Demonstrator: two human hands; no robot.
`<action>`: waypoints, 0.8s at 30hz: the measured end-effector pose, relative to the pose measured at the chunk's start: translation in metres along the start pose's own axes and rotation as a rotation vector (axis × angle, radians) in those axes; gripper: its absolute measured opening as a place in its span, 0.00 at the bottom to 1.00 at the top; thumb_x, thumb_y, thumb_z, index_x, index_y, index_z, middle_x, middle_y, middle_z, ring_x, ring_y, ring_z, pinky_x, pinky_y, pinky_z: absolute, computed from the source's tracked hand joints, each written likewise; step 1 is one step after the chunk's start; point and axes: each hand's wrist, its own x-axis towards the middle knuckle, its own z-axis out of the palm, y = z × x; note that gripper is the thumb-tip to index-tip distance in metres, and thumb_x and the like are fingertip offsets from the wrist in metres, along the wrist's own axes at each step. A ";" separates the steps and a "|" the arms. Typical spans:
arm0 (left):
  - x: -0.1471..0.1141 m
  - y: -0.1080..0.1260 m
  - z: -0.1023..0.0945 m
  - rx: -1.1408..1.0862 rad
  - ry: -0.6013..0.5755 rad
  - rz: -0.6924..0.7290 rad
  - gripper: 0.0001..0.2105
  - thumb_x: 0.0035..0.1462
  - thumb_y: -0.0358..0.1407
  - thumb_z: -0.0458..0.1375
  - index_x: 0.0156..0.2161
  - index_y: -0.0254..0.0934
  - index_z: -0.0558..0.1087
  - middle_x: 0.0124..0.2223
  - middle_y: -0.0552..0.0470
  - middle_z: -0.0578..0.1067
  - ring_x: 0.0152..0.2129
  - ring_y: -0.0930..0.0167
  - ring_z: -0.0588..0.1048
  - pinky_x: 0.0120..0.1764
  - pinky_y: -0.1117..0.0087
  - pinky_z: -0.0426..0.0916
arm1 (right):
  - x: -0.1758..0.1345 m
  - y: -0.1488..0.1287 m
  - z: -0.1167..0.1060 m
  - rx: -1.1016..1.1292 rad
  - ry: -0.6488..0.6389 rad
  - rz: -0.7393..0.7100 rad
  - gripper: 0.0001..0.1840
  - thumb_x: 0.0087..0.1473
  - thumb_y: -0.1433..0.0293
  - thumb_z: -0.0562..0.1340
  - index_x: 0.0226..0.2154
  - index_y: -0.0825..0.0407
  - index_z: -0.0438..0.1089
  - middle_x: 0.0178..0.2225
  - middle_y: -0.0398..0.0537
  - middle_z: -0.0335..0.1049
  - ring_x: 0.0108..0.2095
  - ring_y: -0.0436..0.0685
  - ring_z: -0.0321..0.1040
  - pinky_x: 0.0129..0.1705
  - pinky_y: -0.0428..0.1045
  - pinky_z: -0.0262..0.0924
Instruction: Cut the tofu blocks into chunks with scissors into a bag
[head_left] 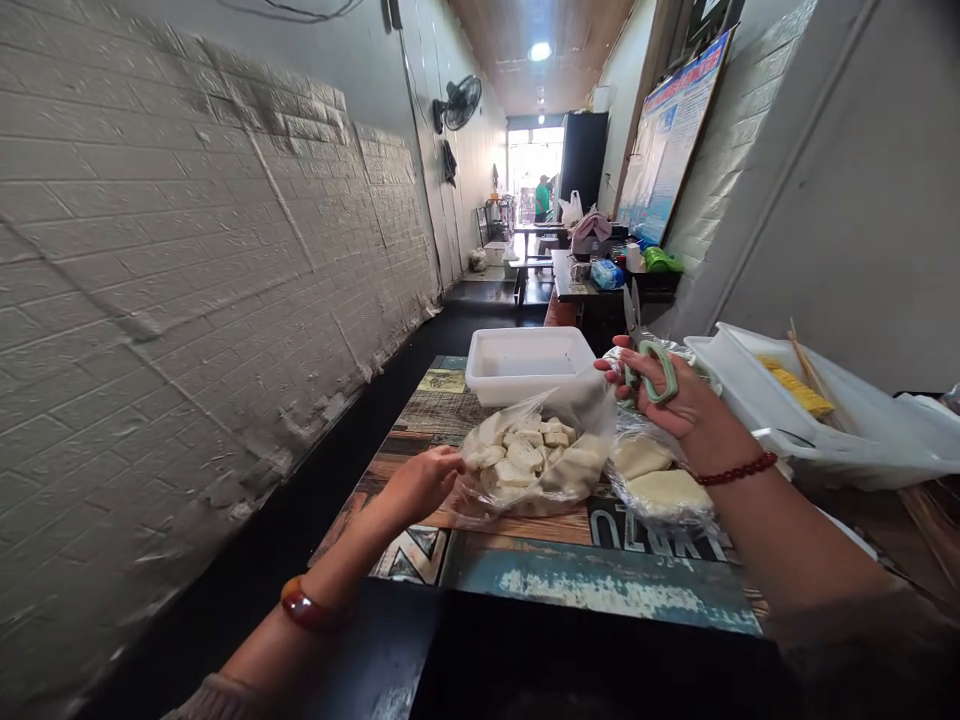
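A clear plastic bag [585, 470] lies open on the patterned table [517, 555], with several pale, whitish chunks [525, 452] of what looks like food inside. My left hand [429, 482] pinches the bag's left edge. In my right hand [679, 405], over the bag's right side, are scissors [660, 372] with green handles, their blades pointing up and away from me. The fingertips of that hand are close to the bag's upper right edge; I cannot tell whether they grip it. Beneath the right hand sits another clear bag with flat, pale rounds [664, 492].
Behind the bag stands a white plastic tub [531, 362]. To the right are white bins [739, 385] holding a yellow item [795, 387] and thin sticks. A brick-patterned wall [187, 260] runs along the left. Farther back are more tables, a wall fan [459, 103] and a person in green [541, 198].
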 end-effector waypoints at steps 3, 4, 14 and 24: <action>-0.001 0.002 -0.019 -0.351 0.163 -0.155 0.05 0.50 0.31 0.55 0.30 0.36 0.73 0.28 0.52 0.74 0.27 0.69 0.75 0.34 0.69 0.69 | 0.003 -0.001 0.003 0.039 -0.002 0.003 0.21 0.42 0.62 0.74 0.38 0.47 0.70 0.33 0.45 0.78 0.29 0.51 0.72 0.24 0.42 0.62; -0.002 0.005 -0.025 -0.520 0.182 -0.213 0.04 0.50 0.34 0.57 0.31 0.36 0.72 0.27 0.52 0.75 0.26 0.68 0.76 0.34 0.68 0.69 | 0.004 -0.001 0.005 0.049 -0.003 -0.001 0.21 0.41 0.62 0.74 0.38 0.47 0.70 0.33 0.45 0.77 0.29 0.50 0.72 0.24 0.42 0.62; 0.016 0.034 -0.070 -1.313 0.579 -0.380 0.10 0.39 0.26 0.64 0.30 0.34 0.70 0.22 0.59 0.68 0.15 0.82 0.63 0.18 0.81 0.59 | 0.029 -0.012 0.037 0.018 -0.101 -0.134 0.23 0.42 0.60 0.74 0.40 0.47 0.69 0.33 0.45 0.77 0.32 0.51 0.73 0.23 0.41 0.60; -0.021 0.055 -0.081 -1.163 0.618 -0.320 0.17 0.41 0.33 0.68 0.40 0.36 0.75 0.40 0.48 0.76 0.24 0.76 0.72 0.18 0.80 0.60 | 0.036 0.018 0.043 -0.006 -0.167 -0.065 0.24 0.44 0.62 0.73 0.44 0.48 0.70 0.32 0.45 0.78 0.25 0.48 0.70 0.20 0.39 0.60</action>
